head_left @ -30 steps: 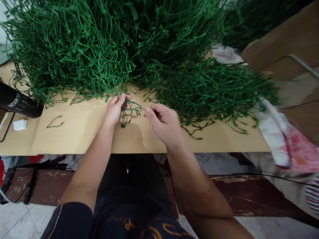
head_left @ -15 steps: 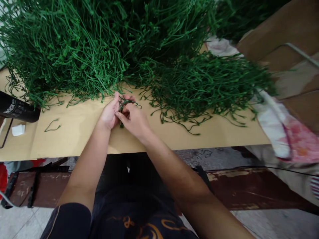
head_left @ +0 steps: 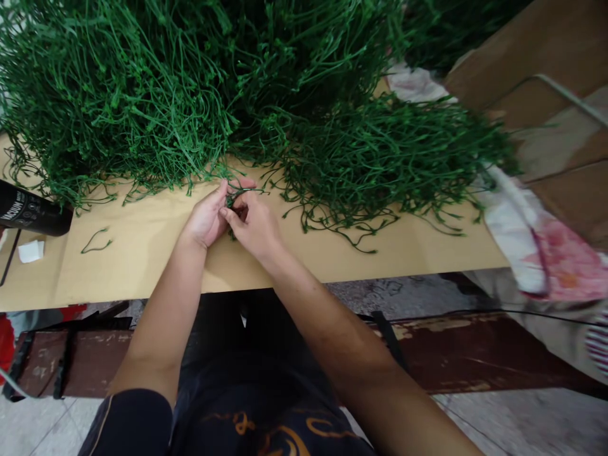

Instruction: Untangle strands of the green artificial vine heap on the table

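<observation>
A small bunch of green plastic stems is pinched between both my hands over the tan table. My left hand is closed around the bunch from the left. My right hand meets it from the right, fingers pinched on the same stems. Behind them rises a big heap of green stems, and a flatter pile of stems spreads to the right.
A black cylinder lies at the table's left edge, beside a small white piece. One loose green stem lies apart. Patterned cloth hangs at the right by a brown board. A dark bench stands below.
My right hand, apart from the left a second ago, has moved left and joined it on the small bunch. The view has tilted slightly.
</observation>
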The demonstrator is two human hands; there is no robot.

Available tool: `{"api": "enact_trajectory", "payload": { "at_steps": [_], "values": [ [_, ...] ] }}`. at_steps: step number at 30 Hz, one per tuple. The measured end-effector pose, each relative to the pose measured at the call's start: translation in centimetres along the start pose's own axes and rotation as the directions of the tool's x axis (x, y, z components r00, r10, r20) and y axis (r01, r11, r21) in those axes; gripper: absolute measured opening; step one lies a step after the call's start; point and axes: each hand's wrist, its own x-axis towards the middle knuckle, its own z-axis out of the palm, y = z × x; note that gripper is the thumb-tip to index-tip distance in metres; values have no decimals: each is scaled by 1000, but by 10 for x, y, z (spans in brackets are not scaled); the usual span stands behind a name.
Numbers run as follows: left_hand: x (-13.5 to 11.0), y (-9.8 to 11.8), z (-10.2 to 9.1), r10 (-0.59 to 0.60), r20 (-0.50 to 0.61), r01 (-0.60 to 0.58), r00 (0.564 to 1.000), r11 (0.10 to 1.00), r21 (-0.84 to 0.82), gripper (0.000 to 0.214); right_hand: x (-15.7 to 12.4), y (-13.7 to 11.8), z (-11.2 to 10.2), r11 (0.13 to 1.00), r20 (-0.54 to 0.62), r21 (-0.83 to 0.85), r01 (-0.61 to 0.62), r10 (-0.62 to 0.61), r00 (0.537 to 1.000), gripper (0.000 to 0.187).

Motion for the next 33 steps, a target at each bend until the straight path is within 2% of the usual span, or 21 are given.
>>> {"api": "enact_trajectory", "payload": {
  "at_steps": [4,6,11,15,19,22,24,26,28,29,30,31,32,33],
  "values": [
    [-2,0,1,-11,65,10,998,1000,8,36,1,2,-2,999,-54,1,34,-34,998,17],
    [-2,0,1,14,48,-15,999,1000,15,31,-1,4,-4,999,-59,9,40,-39,997,12],
    [2,-4,-1,110,-157,-95,981,990,103,26,-10,13,-7,995,18,83,62,-64,998,13],
    [6,-7,0,174,-234,-130,957,972,194,28,-16,18,-10,986,50,143,86,-94,994,24],
    [9,-9,4,193,-281,-166,940,979,119,32,-14,19,-11,974,18,135,182,-186,982,24],
    [13,-9,5,205,-328,-210,922,978,23,33,-14,14,-11,962,71,79,261,-266,961,22],
    [16,-6,2,200,-403,-229,893,973,-25,32,-21,8,-10,957,137,76,282,-290,947,22],
    [19,0,-6,175,-499,-243,849,967,-75,33,-35,0,-11,937,281,152,313,-345,896,23],
    [21,6,-17,156,-570,-273,806,954,-126,34,-51,-4,-16,897,438,249,365,-440,784,21],
    [21,9,-22,162,-581,-294,797,946,-140,35,-57,-5,-20,882,480,279,380,-471,740,20],
    [20,10,-26,172,-573,-307,801,940,-147,35,-59,-3,-27,879,483,283,385,-477,734,19],
    [19,11,-28,180,-547,-307,817,940,-149,35,-58,1,-36,889,440,260,376,-456,774,19],
    [18,11,-30,185,-513,-297,838,944,-145,34,-52,8,-48,910,344,219,351,-409,845,18],
    [17,10,-30,184,-476,-279,860,951,-136,33,-43,16,-62,933,193,170,316,-347,918,17]
  ]
}}
